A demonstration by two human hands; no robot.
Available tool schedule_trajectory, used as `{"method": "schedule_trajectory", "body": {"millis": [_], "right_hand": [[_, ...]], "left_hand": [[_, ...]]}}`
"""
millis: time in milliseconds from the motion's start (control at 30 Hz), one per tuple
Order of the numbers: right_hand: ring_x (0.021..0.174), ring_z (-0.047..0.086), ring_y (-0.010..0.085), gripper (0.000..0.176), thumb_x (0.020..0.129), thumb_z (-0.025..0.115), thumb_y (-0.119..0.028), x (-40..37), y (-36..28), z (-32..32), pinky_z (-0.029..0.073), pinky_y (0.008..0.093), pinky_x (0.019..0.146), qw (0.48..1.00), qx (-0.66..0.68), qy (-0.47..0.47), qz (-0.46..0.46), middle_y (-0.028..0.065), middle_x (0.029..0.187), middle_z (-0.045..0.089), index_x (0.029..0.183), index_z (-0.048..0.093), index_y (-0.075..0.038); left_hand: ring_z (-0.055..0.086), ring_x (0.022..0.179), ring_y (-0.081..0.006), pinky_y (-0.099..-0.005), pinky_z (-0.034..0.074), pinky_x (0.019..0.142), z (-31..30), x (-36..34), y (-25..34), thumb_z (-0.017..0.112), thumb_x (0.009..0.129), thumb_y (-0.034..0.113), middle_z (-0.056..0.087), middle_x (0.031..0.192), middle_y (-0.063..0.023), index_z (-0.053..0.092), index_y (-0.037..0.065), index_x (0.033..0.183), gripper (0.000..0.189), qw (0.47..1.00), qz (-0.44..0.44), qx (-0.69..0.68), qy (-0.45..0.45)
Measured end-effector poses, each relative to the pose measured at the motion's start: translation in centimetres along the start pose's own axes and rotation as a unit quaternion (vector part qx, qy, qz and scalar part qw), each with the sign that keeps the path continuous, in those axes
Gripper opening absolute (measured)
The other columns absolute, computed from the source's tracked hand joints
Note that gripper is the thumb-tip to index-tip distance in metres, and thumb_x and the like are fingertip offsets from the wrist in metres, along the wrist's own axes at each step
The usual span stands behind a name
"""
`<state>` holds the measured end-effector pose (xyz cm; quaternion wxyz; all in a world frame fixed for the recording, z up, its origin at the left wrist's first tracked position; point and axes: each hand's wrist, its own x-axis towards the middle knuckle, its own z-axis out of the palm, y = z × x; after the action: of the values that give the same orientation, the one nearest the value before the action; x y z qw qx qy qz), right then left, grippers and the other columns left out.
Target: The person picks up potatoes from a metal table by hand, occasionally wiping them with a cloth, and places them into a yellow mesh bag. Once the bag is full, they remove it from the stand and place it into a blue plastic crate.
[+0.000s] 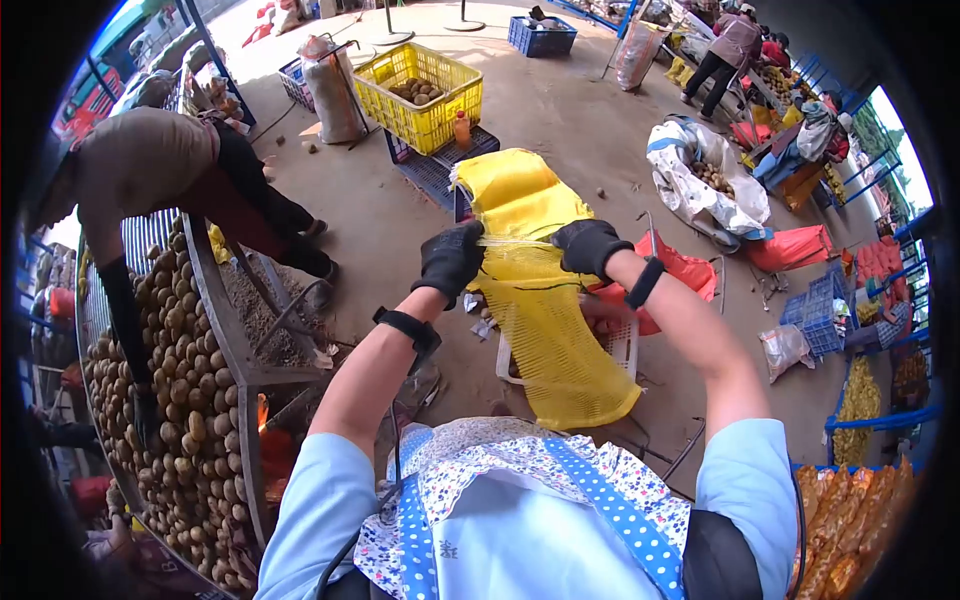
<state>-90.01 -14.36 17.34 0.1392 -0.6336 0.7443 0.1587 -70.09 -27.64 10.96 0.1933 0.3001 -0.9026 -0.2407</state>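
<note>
In the head view, my left hand [450, 262], in a black glove, is closed on the top edge of a yellow mesh bag [555, 350]. My right hand [588, 247], gloved in black too, grips the same edge on the other side. Between the two fists the edge is pulled straight, and the mesh hangs down toward me. Just beyond my hands lies a pile of folded yellow mesh bags [520, 185]. A white plastic basket [625, 352] is partly hidden behind the hanging bag.
To the left, a person [150, 160] bends over a slatted sorting table of potato-like produce [185, 390]. Ahead stand a yellow crate [435, 115] and a filled sack [332, 90]. On the right are an open white sack [700, 180] and a blue crate [815, 310].
</note>
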Motion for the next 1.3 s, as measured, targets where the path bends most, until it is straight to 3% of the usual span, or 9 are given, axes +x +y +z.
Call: {"method": "schedule_trajectory", "body": {"millis": [100,167,500,633,833,900,1000,1067,1300], "right_hand": [[0.100,0.065,0.0289,0.031,0.078,0.063,-0.024,4.3,0.3,2.0,0.051,0.0432,0.086,0.996,0.028,0.047,0.072,0.0117,0.107,0.069,0.106,0.070,-0.014],[0.082,0.068,0.0320,0.017,0.080,0.059,-0.020,8.1,0.0,4.9,0.053,0.0449,0.073,0.990,0.005,0.140,0.009,0.0144,0.087,0.070,0.087,0.071,-0.011],[0.075,0.068,0.0307,0.018,0.083,0.060,-0.031,27.6,-17.6,8.6,0.051,0.0481,0.063,0.986,-0.007,0.156,-0.063,0.0107,0.082,0.069,0.089,0.066,-0.015],[0.107,0.060,0.0293,0.022,0.080,0.062,-0.028,29.4,-27.6,10.9,0.045,0.0483,0.089,0.980,0.012,0.077,-0.182,0.0089,0.112,0.064,0.099,0.067,-0.017],[0.123,0.051,0.0328,0.061,0.080,0.061,-0.015,29.2,-38.5,15.2,0.038,0.0426,0.104,0.954,0.175,0.046,-0.239,0.0136,0.135,0.054,0.139,0.047,-0.016],[0.121,0.053,0.0345,0.067,0.082,0.057,-0.010,30.3,-40.4,16.2,0.039,0.0408,0.104,0.921,0.372,-0.010,-0.113,0.0140,0.137,0.053,0.145,0.036,-0.013],[0.122,0.053,0.0349,0.075,0.082,0.055,-0.005,32.4,-41.8,15.4,0.041,0.0416,0.102,0.842,0.522,-0.133,-0.028,0.0158,0.141,0.050,0.151,0.025,-0.012],[0.125,0.053,0.0323,0.081,0.080,0.050,0.003,32.8,-41.6,13.6,0.041,0.0383,0.101,0.875,0.465,-0.126,-0.037,0.0164,0.145,0.046,0.153,0.019,-0.014],[0.122,0.051,0.0224,0.093,0.071,0.043,0.016,33.9,-41.7,17.1,0.043,0.0281,0.096,0.724,0.682,-0.034,-0.101,0.0161,0.151,0.038,0.155,0.019,-0.017]], "left_hand": [[0.067,0.086,-0.0339,-0.0457,0.052,0.073,2.4,-0.6,-3.1,0.062,0.082,0.028,0.069,0.090,-0.0135,0.067,0.017,0.099,0.021,0.995,-0.083,0.033,-0.053],[0.066,0.088,-0.0335,-0.0453,0.052,0.075,3.3,-1.2,-5.6,0.062,0.082,0.027,0.069,0.094,-0.0120,0.067,0.017,0.098,0.020,0.991,-0.123,0.005,-0.061],[0.065,0.094,-0.0309,-0.0421,0.051,0.081,3.0,-6.0,-28.0,0.060,0.080,0.018,0.069,0.099,-0.0122,0.067,0.013,0.103,0.024,0.943,-0.322,-0.027,0.082],[0.066,0.096,-0.0302,-0.0404,0.051,0.085,1.5,-16.0,-34.7,0.060,0.078,0.010,0.069,0.104,-0.0134,0.069,0.012,0.106,0.029,0.905,-0.413,-0.047,0.089],[0.068,0.093,-0.0276,-0.0366,0.051,0.083,0.3,-30.5,-36.5,0.057,0.078,0.009,0.071,0.101,-0.0122,0.070,0.012,0.107,0.032,0.765,-0.561,-0.219,0.229],[0.068,0.092,-0.0235,-0.0335,0.051,0.082,-3.8,-29.5,-34.7,0.055,0.079,0.005,0.072,0.099,-0.0103,0.071,0.011,0.106,0.032,0.742,-0.597,-0.232,0.198],[0.068,0.089,-0.0218,-0.0322,0.050,0.080,-3.6,-29.1,-35.5,0.056,0.082,0.005,0.072,0.097,-0.0102,0.071,0.011,0.104,0.027,0.751,-0.577,-0.236,0.217],[0.068,0.090,-0.0217,-0.0322,0.050,0.080,-3.7,-28.7,-35.7,0.058,0.084,0.008,0.072,0.099,-0.0104,0.071,0.010,0.103,0.022,0.746,-0.561,-0.273,0.233],[0.068,0.089,-0.0213,-0.0328,0.050,0.080,-2.1,-27.4,-35.2,0.062,0.086,0.009,0.072,0.097,-0.0102,0.070,0.010,0.105,0.021,0.771,-0.532,-0.254,0.241]]}}
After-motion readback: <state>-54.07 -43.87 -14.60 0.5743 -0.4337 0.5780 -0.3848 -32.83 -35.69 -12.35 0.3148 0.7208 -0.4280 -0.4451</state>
